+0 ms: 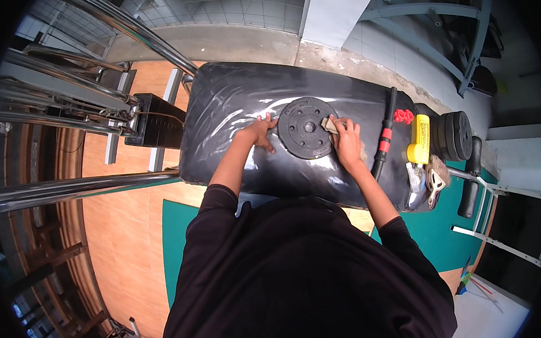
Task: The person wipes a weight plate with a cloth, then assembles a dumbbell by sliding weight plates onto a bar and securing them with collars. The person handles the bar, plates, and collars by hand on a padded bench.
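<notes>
A round black weight plate (295, 132) with a hole in its centre lies flat on a bench (234, 87) wrapped in shiny black plastic. At the plate's left edge rests my left hand (258, 134), its fingers spread and the fingertips against or close to the rim. My right hand (348, 142) is closed on a small beige cloth (329, 126), pressed to the right part of the plate. Beyond that hand lies a black dumbbell bar (385, 134) with red bands. Two red collars (403, 117) sit beside the bar.
Right of the bar are a yellow bottle (419, 136), a brush with a pale handle (435, 182) and several stacked black plates (455, 136). Metal machine rails (85, 183) reach in from the left. A white metal frame (504, 244) stands at right, by green matting (420, 234).
</notes>
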Available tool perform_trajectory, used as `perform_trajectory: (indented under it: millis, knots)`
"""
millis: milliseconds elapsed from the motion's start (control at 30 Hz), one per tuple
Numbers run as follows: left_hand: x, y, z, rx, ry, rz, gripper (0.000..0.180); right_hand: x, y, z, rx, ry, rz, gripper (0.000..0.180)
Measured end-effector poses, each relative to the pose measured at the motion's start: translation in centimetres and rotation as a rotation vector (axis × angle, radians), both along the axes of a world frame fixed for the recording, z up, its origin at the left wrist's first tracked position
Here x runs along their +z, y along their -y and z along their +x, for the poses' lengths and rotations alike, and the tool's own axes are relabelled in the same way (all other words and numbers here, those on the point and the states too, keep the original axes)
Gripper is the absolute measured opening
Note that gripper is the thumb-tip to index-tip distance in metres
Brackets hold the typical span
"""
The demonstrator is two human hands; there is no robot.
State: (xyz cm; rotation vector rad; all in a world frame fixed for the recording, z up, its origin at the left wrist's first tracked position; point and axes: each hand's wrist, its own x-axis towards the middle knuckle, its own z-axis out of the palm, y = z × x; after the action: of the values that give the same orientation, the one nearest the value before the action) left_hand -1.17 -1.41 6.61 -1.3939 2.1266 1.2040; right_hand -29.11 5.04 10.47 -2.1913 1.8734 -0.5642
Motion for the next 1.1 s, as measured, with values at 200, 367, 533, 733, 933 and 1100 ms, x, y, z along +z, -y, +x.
perform_trajectory:
  millis: [200,367,533,733,933,1100]
  knots:
    - [0.0,0.4,0.1,-0.022,0.000,0.018,0.122,0.8,-4.7,3.6,0.213,0.030,0.144,0.057]
    - [2.1,0.0,-0.5,0.078,-0.023,0.060,0.128,1.0,-3.8,1.4,0.210,0.103,0.196,0.057]
    - [0.8,-0.6,-1.2,0.129,-0.038,-0.044,0.124,-0.5,2.6,-1.7,-0.065,0.023,0.037,0.049]
    - [0.4,-0.6,-1.5,0.169,-0.033,-0.025,0.118,-2.3,4.2,-1.1,-0.168,-0.034,0.003,0.047]
    - [0.0,0.4,-1.5,0.123,0.047,0.005,0.119,-0.6,-1.5,2.5,0.134,-0.134,-0.060,0.047]
    - [0.1,-0.1,-1.6,0.151,0.027,-0.001,0.119,-1.3,-2.6,4.4,0.361,-0.062,-0.016,0.057]
